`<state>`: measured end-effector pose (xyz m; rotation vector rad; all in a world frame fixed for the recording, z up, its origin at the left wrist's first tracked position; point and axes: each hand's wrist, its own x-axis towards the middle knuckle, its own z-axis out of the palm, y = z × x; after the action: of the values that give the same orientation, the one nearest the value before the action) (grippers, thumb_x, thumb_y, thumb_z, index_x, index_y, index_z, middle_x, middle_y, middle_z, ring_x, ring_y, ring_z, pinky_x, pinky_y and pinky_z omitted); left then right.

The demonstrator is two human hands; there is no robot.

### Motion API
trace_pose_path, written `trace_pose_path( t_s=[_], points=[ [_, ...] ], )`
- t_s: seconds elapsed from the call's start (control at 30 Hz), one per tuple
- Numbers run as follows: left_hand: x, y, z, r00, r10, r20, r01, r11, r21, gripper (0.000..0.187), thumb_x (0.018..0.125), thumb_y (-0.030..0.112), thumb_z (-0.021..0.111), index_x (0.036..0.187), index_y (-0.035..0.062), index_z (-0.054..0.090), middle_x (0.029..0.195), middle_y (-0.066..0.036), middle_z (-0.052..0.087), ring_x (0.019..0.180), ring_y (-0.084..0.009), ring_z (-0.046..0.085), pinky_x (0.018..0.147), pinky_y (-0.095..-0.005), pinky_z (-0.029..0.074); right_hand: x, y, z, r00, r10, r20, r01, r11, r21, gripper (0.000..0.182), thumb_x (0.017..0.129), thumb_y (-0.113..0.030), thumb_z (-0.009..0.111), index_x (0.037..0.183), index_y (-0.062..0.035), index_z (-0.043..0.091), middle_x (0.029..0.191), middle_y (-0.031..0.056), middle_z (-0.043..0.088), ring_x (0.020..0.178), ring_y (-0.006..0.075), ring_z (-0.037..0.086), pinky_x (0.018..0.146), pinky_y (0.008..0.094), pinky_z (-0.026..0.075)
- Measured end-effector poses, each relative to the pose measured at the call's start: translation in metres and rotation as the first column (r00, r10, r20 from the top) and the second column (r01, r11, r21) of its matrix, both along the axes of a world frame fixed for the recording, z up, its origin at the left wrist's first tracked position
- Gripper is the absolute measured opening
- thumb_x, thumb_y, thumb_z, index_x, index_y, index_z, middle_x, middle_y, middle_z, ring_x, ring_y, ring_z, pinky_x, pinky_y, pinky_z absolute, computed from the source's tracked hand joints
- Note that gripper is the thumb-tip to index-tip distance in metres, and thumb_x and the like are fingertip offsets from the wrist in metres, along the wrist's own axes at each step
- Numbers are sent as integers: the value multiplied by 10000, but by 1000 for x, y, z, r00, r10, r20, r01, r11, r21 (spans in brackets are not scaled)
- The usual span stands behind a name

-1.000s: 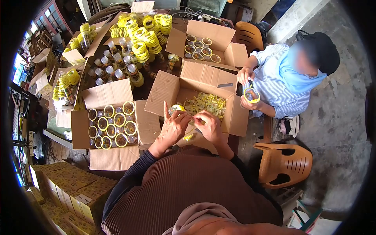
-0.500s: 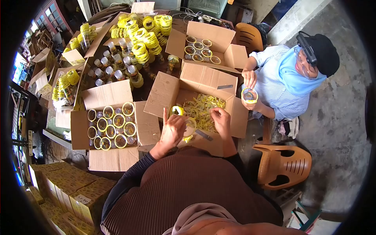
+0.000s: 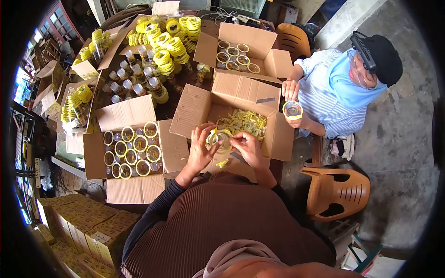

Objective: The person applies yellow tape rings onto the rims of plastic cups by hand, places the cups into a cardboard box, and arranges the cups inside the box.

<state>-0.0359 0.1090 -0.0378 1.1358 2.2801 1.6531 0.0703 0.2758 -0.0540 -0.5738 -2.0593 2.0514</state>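
My left hand point(image 3: 200, 147) grips the side of a clear round plastic container point(image 3: 224, 142), which has some yellow along its upper left. My right hand point(image 3: 249, 149) pinches at the container's right edge. Whether a thin strip is between those fingertips is too small to tell. Both hands are over the near side of an open cardboard box point(image 3: 192, 105) holding a heap of yellow and clear strips point(image 3: 245, 121). A crumpled yellow scrap point(image 3: 222, 163) lies on the near flap, just below the container.
At left stands a carton point(image 3: 95, 153) of yellow-rimmed containers point(image 3: 131, 156); another carton point(image 3: 250, 37) is behind. Clear bottles point(image 3: 139, 72) and stacked yellow rings point(image 3: 162, 41) fill the table's far left. A co-worker point(image 3: 333, 92) holds a yellow-rimmed container point(image 3: 292, 110). An orange chair point(image 3: 338, 192) stands right.
My right hand has come down and left to the container's edge. My left hand's fingers have closed around its side, and the index finger no longer points up. The co-worker's container has shifted slightly.
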Motion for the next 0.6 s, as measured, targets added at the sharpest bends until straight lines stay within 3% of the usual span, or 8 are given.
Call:
trace_pose_path(
  t_s=[0.07,0.2,0.33,0.4,0.43,0.47,0.53,0.6],
  points=[
    [5,-4,9,906,29,-421,-85,990,-115,517,787,253,750,1238,77,569,1178,-95,563,1117,-275,504,1063,-528,305,0,-2,3,991,-133,25,135,985,-107,146,911,-100,663,937,31,602,848,64,649,732,104,636,667,249,555],
    [13,-2,-1,843,-140,-519,3,967,-255,423,756,276,763,1135,142,630,1093,-17,591,1084,-222,518,1076,-526,238,2,-3,-1,993,-115,-9,112,979,-173,169,922,-130,656,945,29,604,847,72,654,747,117,649,684,261,559],
    [3,1,-14,884,-74,-461,-8,985,-174,242,752,185,747,984,136,697,920,-12,643,1000,-210,562,1023,-497,296,5,-2,0,999,-54,8,54,979,-196,215,941,-160,633,984,51,627,866,81,680,773,110,658,708,266,561],
    [0,1,-13,909,-23,-417,-32,992,-126,178,756,125,741,927,92,700,869,-49,654,935,-244,587,940,-446,391,10,4,-20,996,-90,2,90,993,-71,234,942,-186,635,1042,26,636,886,90,696,791,132,667,696,268,542],
    [-2,1,-16,965,-6,-263,-16,997,-82,177,760,110,741,925,68,691,874,-68,658,903,-263,597,886,-422,426,14,14,-33,999,-34,31,19,919,394,340,857,-256,725,1087,-19,645,925,115,676,845,221,661,740,342,530],
    [-5,0,-17,995,3,-102,-6,999,-35,177,764,95,740,923,44,683,879,-88,662,871,-283,608,832,-399,461,20,21,-47,999,-36,29,21,919,394,340,857,-256,725,1087,-19,645,925,115,676,845,221,661,740,342,530],
    [-8,-2,-13,991,-5,-130,8,1000,25,164,799,81,724,927,0,661,862,-132,660,808,-317,624,729,-380,493,36,29,-77,999,48,25,-44,464,885,466,716,-320,812,1073,-58,667,947,133,631,898,297,620,825,418,498],
    [-8,-6,-14,994,-10,113,11,1000,-9,160,831,97,708,932,-14,652,840,-156,654,793,-315,637,713,-390,496,42,34,-106,989,9,150,-126,593,795,545,613,-356,852,1044,-67,686,970,129,607,953,326,582,877,435,468]
  ],
)
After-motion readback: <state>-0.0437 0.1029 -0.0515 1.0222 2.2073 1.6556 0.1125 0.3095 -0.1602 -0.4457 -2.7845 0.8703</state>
